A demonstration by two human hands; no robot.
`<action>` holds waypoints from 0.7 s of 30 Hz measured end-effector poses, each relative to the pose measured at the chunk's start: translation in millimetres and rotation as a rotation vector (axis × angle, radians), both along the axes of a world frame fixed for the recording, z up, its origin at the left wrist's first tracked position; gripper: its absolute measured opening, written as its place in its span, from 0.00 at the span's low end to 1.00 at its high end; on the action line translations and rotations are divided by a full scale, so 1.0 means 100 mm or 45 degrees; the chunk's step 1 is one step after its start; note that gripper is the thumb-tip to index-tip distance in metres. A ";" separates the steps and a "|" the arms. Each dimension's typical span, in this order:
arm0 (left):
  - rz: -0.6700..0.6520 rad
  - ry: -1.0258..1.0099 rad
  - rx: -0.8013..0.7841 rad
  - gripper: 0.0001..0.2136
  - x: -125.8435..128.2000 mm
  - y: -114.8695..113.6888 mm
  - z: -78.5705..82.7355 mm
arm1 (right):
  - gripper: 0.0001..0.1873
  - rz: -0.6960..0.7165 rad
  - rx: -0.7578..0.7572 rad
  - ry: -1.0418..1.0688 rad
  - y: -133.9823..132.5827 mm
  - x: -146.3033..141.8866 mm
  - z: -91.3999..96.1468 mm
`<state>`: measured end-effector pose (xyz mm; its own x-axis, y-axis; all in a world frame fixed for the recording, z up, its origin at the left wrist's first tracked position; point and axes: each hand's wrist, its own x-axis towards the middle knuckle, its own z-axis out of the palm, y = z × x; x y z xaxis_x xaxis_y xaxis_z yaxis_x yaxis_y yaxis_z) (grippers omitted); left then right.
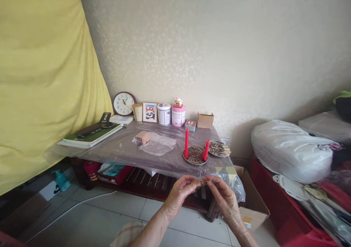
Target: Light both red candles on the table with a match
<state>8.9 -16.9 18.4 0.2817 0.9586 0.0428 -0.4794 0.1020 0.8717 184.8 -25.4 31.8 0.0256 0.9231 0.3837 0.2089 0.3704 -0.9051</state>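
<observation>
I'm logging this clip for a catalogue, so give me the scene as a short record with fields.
Left hand: the left hand holds a small brown box, perhaps a matchbox
Right hand: the right hand pinches a thin stick beside it
Candles: taller red candle and shorter red candle, upright, no flame visible
Under candles: round patterned plate
Plate behind: second patterned plate with thin sticks
Along wall, left to right: clock, cup, panda picture, two canisters, flat tin, cardboard box
</observation>
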 end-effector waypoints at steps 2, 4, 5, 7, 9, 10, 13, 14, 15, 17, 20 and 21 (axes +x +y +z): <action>0.016 -0.016 -0.013 0.11 0.01 0.01 0.00 | 0.14 0.000 0.009 0.016 0.02 0.00 -0.02; 0.035 -0.037 -0.030 0.10 0.03 0.01 0.00 | 0.13 0.008 0.006 0.021 0.04 -0.01 -0.05; 0.040 -0.047 -0.035 0.10 0.03 0.02 0.00 | 0.12 0.013 0.004 0.028 0.05 -0.01 -0.07; 0.043 -0.061 -0.033 0.10 0.05 0.02 0.02 | 0.11 0.022 0.019 0.049 0.07 -0.02 -0.08; 0.055 -0.073 -0.033 0.09 0.05 0.04 0.04 | 0.10 0.033 0.053 0.071 0.09 -0.04 -0.07; 0.064 -0.079 -0.033 0.09 0.05 0.04 0.04 | 0.10 0.038 0.069 0.079 0.09 -0.05 -0.06; 0.088 -0.089 -0.041 0.09 0.06 0.06 0.05 | 0.10 0.046 0.092 0.085 0.10 -0.08 -0.04; 0.093 -0.092 -0.044 0.09 0.06 0.07 0.05 | 0.10 0.045 0.091 0.085 0.11 -0.09 -0.04; 0.095 -0.097 -0.045 0.09 0.06 0.08 0.04 | 0.10 0.045 0.087 0.083 0.12 -0.10 -0.04; 0.100 -0.109 -0.045 0.10 0.06 0.09 0.02 | 0.10 0.039 0.078 0.075 0.13 -0.10 -0.05; 0.109 -0.126 -0.040 0.10 0.07 0.11 0.00 | 0.12 0.029 0.060 0.059 0.14 -0.10 -0.07; 0.112 -0.130 -0.037 0.10 0.07 0.12 0.00 | 0.12 0.024 0.057 0.056 0.14 -0.10 -0.08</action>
